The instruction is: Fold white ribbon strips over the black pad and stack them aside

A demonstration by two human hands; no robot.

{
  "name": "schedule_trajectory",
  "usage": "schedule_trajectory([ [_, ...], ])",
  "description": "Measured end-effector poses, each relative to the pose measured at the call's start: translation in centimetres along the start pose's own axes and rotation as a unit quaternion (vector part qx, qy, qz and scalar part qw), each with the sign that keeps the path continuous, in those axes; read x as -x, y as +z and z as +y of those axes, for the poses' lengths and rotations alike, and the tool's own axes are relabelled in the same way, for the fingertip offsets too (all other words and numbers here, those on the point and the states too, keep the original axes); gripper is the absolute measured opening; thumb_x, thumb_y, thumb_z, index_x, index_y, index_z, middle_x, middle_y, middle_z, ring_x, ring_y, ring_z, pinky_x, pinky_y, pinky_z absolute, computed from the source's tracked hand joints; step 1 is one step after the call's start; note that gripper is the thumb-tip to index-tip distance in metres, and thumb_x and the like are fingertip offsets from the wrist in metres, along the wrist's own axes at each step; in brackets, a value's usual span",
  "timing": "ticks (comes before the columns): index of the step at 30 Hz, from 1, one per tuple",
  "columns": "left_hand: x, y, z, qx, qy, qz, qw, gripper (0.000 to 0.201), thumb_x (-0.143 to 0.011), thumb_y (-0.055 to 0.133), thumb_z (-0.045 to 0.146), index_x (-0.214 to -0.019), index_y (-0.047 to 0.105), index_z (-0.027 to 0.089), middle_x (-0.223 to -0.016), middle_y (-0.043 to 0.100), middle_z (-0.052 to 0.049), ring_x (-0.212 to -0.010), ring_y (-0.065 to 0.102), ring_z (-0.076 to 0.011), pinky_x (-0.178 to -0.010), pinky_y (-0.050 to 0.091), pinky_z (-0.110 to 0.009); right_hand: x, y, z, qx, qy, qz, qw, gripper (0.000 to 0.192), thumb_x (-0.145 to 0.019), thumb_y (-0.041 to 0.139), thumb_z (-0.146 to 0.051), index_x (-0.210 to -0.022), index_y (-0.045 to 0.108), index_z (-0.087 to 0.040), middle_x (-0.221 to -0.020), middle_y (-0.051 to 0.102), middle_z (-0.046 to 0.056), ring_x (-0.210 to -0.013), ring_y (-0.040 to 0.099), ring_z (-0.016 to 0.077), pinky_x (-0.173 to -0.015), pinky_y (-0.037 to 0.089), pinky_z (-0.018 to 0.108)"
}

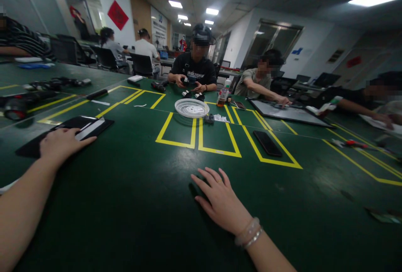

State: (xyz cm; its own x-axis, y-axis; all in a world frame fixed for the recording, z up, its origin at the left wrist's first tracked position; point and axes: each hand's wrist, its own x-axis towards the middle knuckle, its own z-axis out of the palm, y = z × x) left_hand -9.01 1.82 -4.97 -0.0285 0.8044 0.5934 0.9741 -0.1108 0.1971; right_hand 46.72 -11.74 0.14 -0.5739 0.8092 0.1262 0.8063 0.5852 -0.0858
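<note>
My left hand (pixel 61 146) lies on a flat black folder-like thing (pixel 29 142) at the left of the green table. Its thumb stretches out to the right, and the fingers rest over the top; their tips are partly hard to see. A white strip (pixel 92 127) lies on the black thing, beside my fingers. Lower in the middle, my right hand (pixel 220 200) is held palm down, low over the table, with its fingers spread and nothing in them. A pale bracelet and a silvery one (pixel 251 234) circle that wrist. Whether the right palm touches the table, I cannot tell.
Yellow tape (pixel 176 142) marks rectangles on the table (pixel 141 205). Beyond them stand a white slotted basket (pixel 191 108) and a bottle (pixel 222 96). A black phone (pixel 267 143) lies at right. Dark tools (pixel 19 106) are at far left. Several people sit around.
</note>
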Motion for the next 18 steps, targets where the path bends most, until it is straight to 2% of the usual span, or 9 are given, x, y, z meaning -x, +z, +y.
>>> schedule_trajectory([
  [2, -0.1, 0.0, 0.3, -0.007, -0.009, 0.020, 1.000, 0.071, -0.071, 0.053, 0.073, -0.064, 0.063, 0.004, -0.074, 0.063, -0.018, -0.134, 0.011, -0.0541, -0.068, 0.019, -0.051, 0.0, 0.0, -0.1, 0.002, 0.001, 0.001, 1.000, 0.053, -0.095, 0.053, -0.031, -0.147, 0.040, -0.032, -0.149, 0.047, 0.007, -0.141, 0.038, 0.0294, -0.115, 0.025, 0.063],
  [6, -0.3, -0.3, 1.4, 0.047, 0.058, -0.001, 0.997, 0.065, -0.079, 0.053, 0.064, -0.052, 0.053, 0.005, -0.076, 0.064, -0.017, -0.138, 0.009, -0.0493, -0.072, 0.019, -0.053, -0.1, -0.2, -0.2, -0.002, 0.003, 0.005, 1.000, 0.054, -0.094, 0.056, -0.031, -0.146, 0.042, -0.031, -0.148, 0.048, 0.007, -0.140, 0.039, 0.0301, -0.114, 0.027, 0.063],
  [10, -0.7, -0.9, 2.4, 0.052, 0.049, -0.026, 0.997, 0.066, -0.078, 0.046, 0.068, -0.053, 0.051, 0.007, -0.069, 0.061, -0.016, -0.133, 0.027, -0.0485, -0.075, 0.023, -0.052, -0.1, -0.3, -0.1, -0.004, 0.000, 0.007, 1.000, 0.056, -0.093, 0.058, -0.031, -0.146, 0.041, -0.032, -0.149, 0.047, 0.007, -0.140, 0.038, 0.0304, -0.114, 0.026, 0.063],
  [12, -0.9, -1.3, 3.3, 0.046, 0.035, -0.047, 0.997, 0.066, -0.078, 0.045, 0.070, -0.061, 0.058, 0.008, -0.066, 0.059, -0.014, -0.124, 0.043, -0.0472, -0.077, 0.030, -0.050, -0.1, -0.4, -0.1, -0.006, -0.002, 0.008, 1.000, 0.056, -0.093, 0.058, -0.031, -0.146, 0.041, -0.032, -0.150, 0.047, 0.007, -0.140, 0.038, 0.0301, -0.115, 0.025, 0.063],
  [14, -1.2, -1.7, 4.9, 0.043, 0.029, -0.078, 0.996, 0.067, -0.083, 0.047, 0.069, -0.078, 0.065, 0.005, -0.073, 0.061, -0.014, -0.107, 0.056, -0.0434, -0.076, 0.039, -0.047, 0.0, -0.4, -0.2, -0.010, -0.004, 0.015, 1.000, 0.055, -0.093, 0.057, -0.031, -0.146, 0.041, -0.032, -0.150, 0.046, 0.006, -0.140, 0.038, 0.0292, -0.115, 0.025, 0.063],
  [16, -1.3, -1.8, 7.5, 0.048, 0.038, -0.117, 0.991, 0.067, -0.089, 0.048, 0.066, -0.099, 0.067, 0.002, -0.088, 0.062, -0.017, -0.093, 0.060, -0.0376, -0.072, 0.046, -0.043, 0.0, -0.4, -0.2, -0.015, -0.006, 0.028, 0.999, 0.053, -0.094, 0.057, -0.032, -0.145, 0.042, -0.033, -0.150, 0.047, 0.005, -0.140, 0.038, 0.0280, -0.115, 0.024, 0.062],
  [18, -1.3, -1.9, 10.8, 0.069, 0.071, -0.159, 0.982, 0.061, -0.094, 0.048, 0.061, -0.114, 0.064, 0.006, -0.105, 0.060, -0.017, -0.089, 0.060, -0.0318, -0.069, 0.050, -0.038, 0.0, -0.4, -0.2, -0.019, -0.008, 0.046, 0.999, 0.051, -0.094, 0.056, -0.031, -0.144, 0.044, -0.034, -0.149, 0.048, 0.004, -0.140, 0.038, 0.0267, -0.116, 0.024, 0.060],
])
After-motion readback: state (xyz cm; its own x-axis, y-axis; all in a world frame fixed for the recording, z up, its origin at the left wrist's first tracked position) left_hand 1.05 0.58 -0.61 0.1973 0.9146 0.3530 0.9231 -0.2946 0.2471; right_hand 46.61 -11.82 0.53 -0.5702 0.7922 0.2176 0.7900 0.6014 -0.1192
